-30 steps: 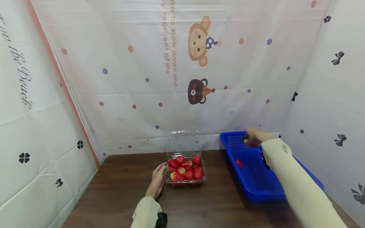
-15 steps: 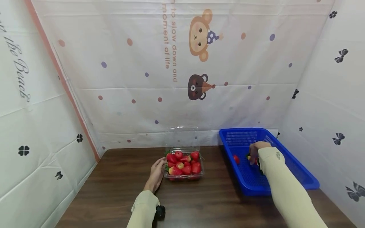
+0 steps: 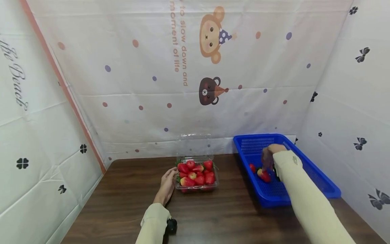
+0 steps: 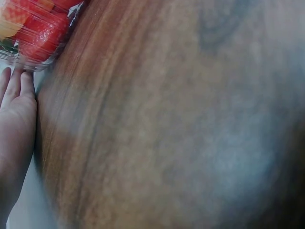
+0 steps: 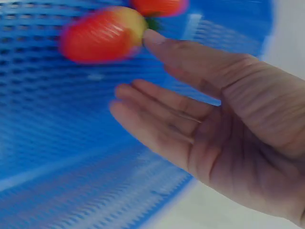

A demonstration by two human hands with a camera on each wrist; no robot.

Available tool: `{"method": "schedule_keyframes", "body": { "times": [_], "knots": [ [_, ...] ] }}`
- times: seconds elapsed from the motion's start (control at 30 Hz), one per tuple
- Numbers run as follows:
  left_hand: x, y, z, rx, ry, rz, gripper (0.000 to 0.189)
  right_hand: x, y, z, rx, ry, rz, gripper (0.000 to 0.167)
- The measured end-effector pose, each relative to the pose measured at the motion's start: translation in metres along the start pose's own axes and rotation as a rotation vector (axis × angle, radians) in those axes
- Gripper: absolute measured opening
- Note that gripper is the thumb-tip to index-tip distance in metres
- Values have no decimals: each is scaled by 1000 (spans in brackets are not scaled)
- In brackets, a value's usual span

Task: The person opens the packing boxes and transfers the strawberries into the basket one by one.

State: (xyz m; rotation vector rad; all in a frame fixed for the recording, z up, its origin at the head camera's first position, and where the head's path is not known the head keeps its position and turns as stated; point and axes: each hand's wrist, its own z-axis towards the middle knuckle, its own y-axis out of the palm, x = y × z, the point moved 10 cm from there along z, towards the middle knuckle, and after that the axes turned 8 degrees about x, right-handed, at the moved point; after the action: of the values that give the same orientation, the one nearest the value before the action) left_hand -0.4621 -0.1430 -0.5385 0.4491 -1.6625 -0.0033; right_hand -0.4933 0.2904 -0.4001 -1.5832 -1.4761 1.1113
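Note:
A clear plastic clamshell box (image 3: 197, 188), heaped with red strawberries (image 3: 199, 180), stands on the brown table with its lid raised at the back. My left hand (image 3: 167, 183) touches the box's left side with extended fingertips; in the left wrist view those fingers (image 4: 25, 86) meet its wall. Inside the blue basket (image 3: 268, 200) lie two strawberries, one red with a yellowish top (image 3: 264, 176) and one by the left wall (image 3: 252, 168). My right hand (image 3: 271, 156) hangs inside the basket with nothing held, its thumb (image 5: 176, 50) right by the yellow-topped strawberry (image 5: 97, 36).
The brown wooden table (image 3: 122, 203) extends around and in front of the box. A printed white cloth (image 3: 152, 128) hangs close behind the table, with further cloths at left and right. The basket's raised rim surrounds my right hand.
My right hand has come from the back of the basket toward its middle and let go of the yellow-topped strawberry near the other one. The left hand has stayed at the box.

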Motion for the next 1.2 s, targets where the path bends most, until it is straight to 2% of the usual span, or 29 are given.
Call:
{"method": "schedule_keyframes", "body": {
  "times": [0.1,0.17,0.27,0.33,0.4,0.47,0.57,0.63,0.7,0.8,0.9,0.97,1.2],
  "knots": [
    [3,0,0,-8,0,-7,44,-31,-37,-4,26,-69,-1,50],
    [4,1,0,-12,-3,-9,44,-58,-65,-10,82,-118,-2,51],
    [5,0,1,-10,-7,-11,45,-112,-94,-18,143,-219,-26,50],
    [6,-1,1,-9,-7,-7,45,-152,-101,-22,185,-320,-90,46],
    [7,-1,1,-7,-7,-10,46,-194,-95,-23,220,-445,-191,42],
    [7,-2,1,-10,-7,-15,47,-230,-75,-23,241,-555,-300,37],
    [7,-2,1,-13,-4,-26,48,-264,-30,-16,209,-619,-358,32],
    [6,-2,1,-19,-4,-28,48,-274,2,-9,173,-605,-395,31],
    [5,-1,0,-23,-1,-32,48,-277,28,-2,172,-585,-444,31],
    [2,-1,-1,-18,-1,-44,47,-279,51,4,215,-576,-561,32],
    [1,-1,-2,-16,4,-41,46,-280,58,7,275,-586,-617,29],
    [0,0,-3,-17,5,-37,46,-280,59,7,295,-596,-617,26],
    [2,2,-4,-27,17,-27,47,-280,55,3,313,-632,-596,17]
  ]
}}
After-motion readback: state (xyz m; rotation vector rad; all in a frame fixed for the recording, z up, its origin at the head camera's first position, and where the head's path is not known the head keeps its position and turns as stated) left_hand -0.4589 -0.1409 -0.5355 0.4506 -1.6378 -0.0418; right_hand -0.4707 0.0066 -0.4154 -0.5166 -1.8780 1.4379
